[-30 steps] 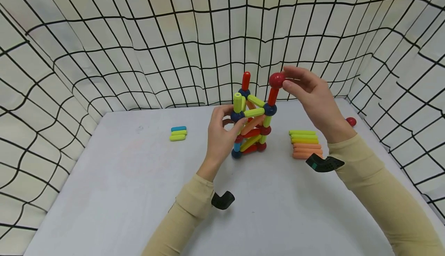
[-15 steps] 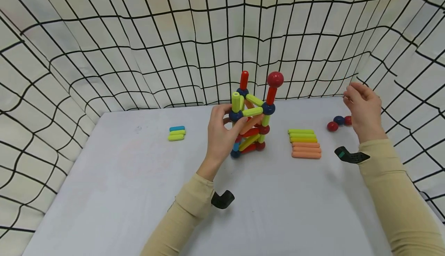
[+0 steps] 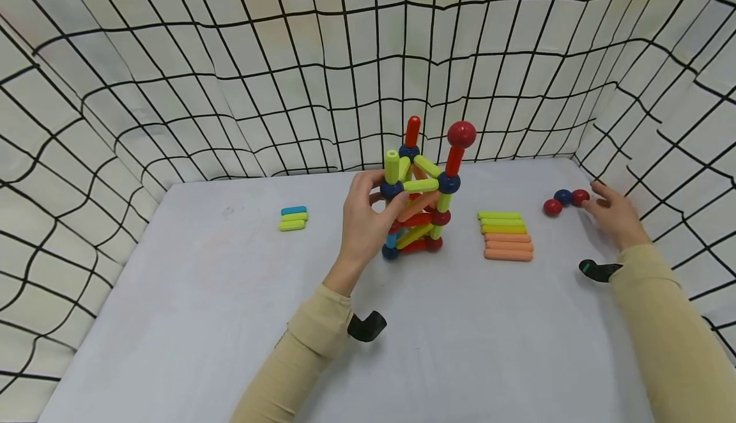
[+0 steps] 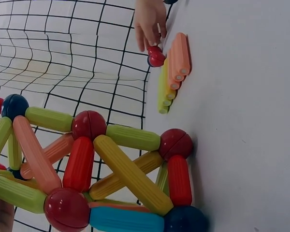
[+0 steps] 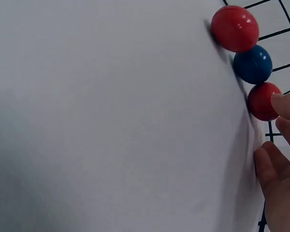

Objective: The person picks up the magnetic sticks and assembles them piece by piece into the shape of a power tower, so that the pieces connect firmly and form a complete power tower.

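Observation:
A tower of magnetic building sticks and balls [image 3: 421, 220] stands upright on the table, with red, yellow, lime, orange and blue sticks. My left hand [image 3: 363, 218] grips it at the dark blue corner ball [image 3: 391, 190], thumb in front and fingers behind. A large red ball [image 3: 462, 134] tops the red stick on its right; a red stick and a lime stick rise from the other two corners. My right hand [image 3: 616, 215] is low at the far right, a fingertip at the end red ball [image 5: 264, 101], its other fingers apart. A blue ball [image 5: 253, 65] and another red ball [image 5: 235, 29] line up beside it.
Right of the tower lies a row of lime, yellow and orange sticks [image 3: 505, 236]. A blue stick [image 3: 294, 210] and two lime sticks [image 3: 293, 221] lie at the left. Black netting [image 3: 253, 78] on white walls encloses the table [image 3: 230, 321] behind and at the sides.
My right hand has left the red ball on top of the tower, moved right and come down to the loose balls. My left hand keeps its grip on the tower.

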{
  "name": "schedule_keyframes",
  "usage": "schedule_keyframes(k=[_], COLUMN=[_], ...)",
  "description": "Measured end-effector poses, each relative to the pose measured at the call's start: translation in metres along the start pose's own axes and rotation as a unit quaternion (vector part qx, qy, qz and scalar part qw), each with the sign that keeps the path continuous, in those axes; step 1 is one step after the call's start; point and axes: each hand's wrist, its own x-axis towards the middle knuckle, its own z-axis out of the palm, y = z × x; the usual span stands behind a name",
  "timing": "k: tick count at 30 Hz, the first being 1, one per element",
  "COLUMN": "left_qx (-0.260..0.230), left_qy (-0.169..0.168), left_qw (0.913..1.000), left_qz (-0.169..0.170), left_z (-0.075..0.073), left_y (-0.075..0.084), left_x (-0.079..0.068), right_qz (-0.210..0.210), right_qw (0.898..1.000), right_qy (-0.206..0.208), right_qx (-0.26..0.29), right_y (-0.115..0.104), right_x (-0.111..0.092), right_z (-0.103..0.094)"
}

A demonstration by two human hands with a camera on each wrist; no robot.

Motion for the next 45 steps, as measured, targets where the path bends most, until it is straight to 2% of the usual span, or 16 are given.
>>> schedule_keyframes(k=[3, 7, 14, 18, 22, 25, 27, 30, 33, 39, 45], left_qx=[-0.01, -0.026, -0.043, -0.049, -0.052, -0.055, -0.056, -0.056, -0.056, -0.073, -0.09], left_qy=[-0.009, -0.02, -0.037, -0.04, -0.046, -0.046, -0.043, -0.041, -0.041, -0.038, -0.009], left_qw=[0.9999, 0.9995, 0.9982, 0.9978, 0.9974, 0.9973, 0.9974, 0.9975, 0.9975, 0.9964, 0.9958], left_qz=[0.001, 0.001, -0.018, -0.022, -0.02, -0.018, -0.015, -0.012, -0.011, -0.021, -0.014], left_z=[0.0, -0.002, -0.004, -0.008, -0.014, -0.015, -0.016, -0.016, -0.016, -0.016, -0.015], left_y=[0.0, -0.002, -0.001, 0.016, 0.034, 0.037, 0.037, 0.035, 0.034, 0.033, 0.035], left_x=[0.0, 0.0, 0.0, 0.0, -0.001, -0.001, -0.001, -0.001, -0.001, -0.001, -0.001], right_qz=[-0.026, -0.044, -0.01, 0.013, 0.042, 0.043, 0.026, -0.015, -0.072, -0.179, -0.233], right_qw=[0.999, 0.998, 0.997, 0.996, 0.991, 0.987, 0.986, 0.984, 0.979, 0.96, 0.938], right_qy=[-0.016, 0.005, 0.063, 0.089, 0.123, 0.143, 0.137, 0.105, 0.062, -0.012, -0.058], right_qx=[-0.035, -0.051, -0.04, -0.021, 0.022, 0.06, 0.089, 0.142, 0.18, 0.216, 0.25], right_y=[0.002, 0.003, 0.006, 0.003, -0.011, -0.032, -0.051, -0.089, -0.13, -0.203, -0.249], right_x=[-0.002, -0.001, 0.004, 0.005, 0.006, 0.008, 0.008, 0.003, -0.006, -0.028, -0.042], right_z=[0.002, 0.007, 0.017, 0.019, 0.019, 0.018, 0.019, 0.02, 0.022, 0.03, 0.038])
